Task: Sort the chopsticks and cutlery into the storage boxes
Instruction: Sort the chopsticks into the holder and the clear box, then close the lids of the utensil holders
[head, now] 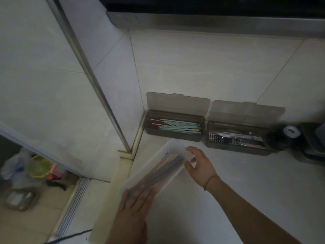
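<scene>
Pale counter (246, 182), two open smoky boxes (174, 128) (237, 138) against wall, dark jar (281, 138)

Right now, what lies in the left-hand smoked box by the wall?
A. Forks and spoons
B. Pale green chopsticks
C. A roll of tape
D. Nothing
B: the left box, lid up, holds pale green chopsticks; the metal cutlery is in the right box.

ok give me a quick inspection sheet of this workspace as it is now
surface: pale countertop, meets tiled wall at back
job's things: chopstick box lid up, green and red chopsticks inside; cutlery box lid up, metal cutlery inside; translucent case of chopsticks in hand
clutter: dark round container right of boxes
hands: left hand flat on case's near end; right hand at its far end
cables: dark cable on floor
surroundings: green basket, bags on floor
</scene>
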`<state>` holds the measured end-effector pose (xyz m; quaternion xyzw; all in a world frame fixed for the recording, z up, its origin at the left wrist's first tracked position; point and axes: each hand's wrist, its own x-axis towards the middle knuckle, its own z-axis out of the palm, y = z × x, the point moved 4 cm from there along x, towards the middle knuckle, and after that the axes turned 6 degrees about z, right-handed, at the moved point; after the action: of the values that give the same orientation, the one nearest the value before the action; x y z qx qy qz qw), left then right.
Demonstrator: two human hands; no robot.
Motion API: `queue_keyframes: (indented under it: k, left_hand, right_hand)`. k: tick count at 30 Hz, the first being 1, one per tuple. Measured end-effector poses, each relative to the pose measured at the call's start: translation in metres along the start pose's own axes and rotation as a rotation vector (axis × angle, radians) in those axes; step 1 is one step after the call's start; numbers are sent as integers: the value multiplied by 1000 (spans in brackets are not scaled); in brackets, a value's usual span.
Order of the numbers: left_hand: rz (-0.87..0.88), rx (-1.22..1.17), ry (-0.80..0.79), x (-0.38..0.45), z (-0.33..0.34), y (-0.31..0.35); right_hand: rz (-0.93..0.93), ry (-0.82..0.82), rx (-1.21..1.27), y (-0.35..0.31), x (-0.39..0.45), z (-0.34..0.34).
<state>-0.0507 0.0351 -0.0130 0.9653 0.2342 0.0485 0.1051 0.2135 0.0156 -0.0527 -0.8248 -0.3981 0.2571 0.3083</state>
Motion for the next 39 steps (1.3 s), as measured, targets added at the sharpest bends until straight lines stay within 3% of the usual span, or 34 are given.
queue_keyframes:
  k: [5, 12, 15, 20, 26, 29, 33, 39]
  left_hand:
    - [-207, 29, -73, -8, 10, -16]
    - [71, 212, -40, -4, 33, -24]
    - [62, 175, -19, 6, 33, -22]
    - [57, 74, 3, 33, 26, -26]
    - [-94, -149, 146, 70, 6, -37]
    - [-179, -91, 132, 85, 7, -33]
    - [-218, -49, 123, 90, 13, -30]
    - [-221, -33, 134, 88, 14, -31]
  right_hand:
    - [76, 105, 139, 18, -64, 6]
    - [60, 209, 205, 78, -137, 21]
    - [-65, 223, 206, 73, -134, 15]
    - [-37, 304, 238, 63, -103, 0]
    - [-251, 515, -170, -3, -5, -72]
    - [-259, 434, -434, -47, 79, -98]
    - [-192, 287, -608, -77, 145, -104]
    - [-138, 358, -714, -71, 147, -83]
